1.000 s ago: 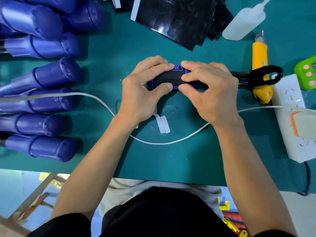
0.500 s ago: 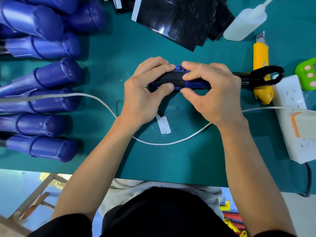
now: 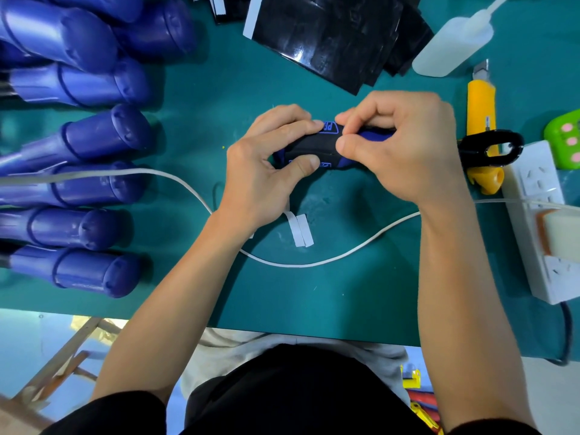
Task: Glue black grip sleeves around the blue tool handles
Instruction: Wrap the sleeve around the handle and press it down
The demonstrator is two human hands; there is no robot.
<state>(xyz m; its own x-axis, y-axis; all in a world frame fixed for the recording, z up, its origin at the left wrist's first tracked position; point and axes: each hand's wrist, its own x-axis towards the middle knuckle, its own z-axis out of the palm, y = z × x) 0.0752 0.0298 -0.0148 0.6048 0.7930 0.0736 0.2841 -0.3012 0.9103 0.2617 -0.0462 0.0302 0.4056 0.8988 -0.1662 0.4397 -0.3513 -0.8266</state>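
Pinching from both sides, the left hand (image 3: 260,171) and right hand (image 3: 405,152) clamp the blue tool handle (image 3: 375,135) in the head view, at the middle of the green mat (image 3: 314,302). The black grip sleeve (image 3: 314,146) is wrapped round it. The left thumb lies below and the fingers on top, while the right thumb and forefinger nip the sleeve's right edge. The right hand hides most of the shaft, and whether the sleeve's seam is closed cannot be told. The tool's black loop end (image 3: 489,149) lies across a yellow utility knife (image 3: 480,98). Spare blue handles (image 3: 103,136) run off the left edge. A stack of black sleeves (image 3: 329,36) and a white squeeze bottle (image 3: 452,45) are cut off at the top. Two white strips (image 3: 301,230) lie just below the left hand.
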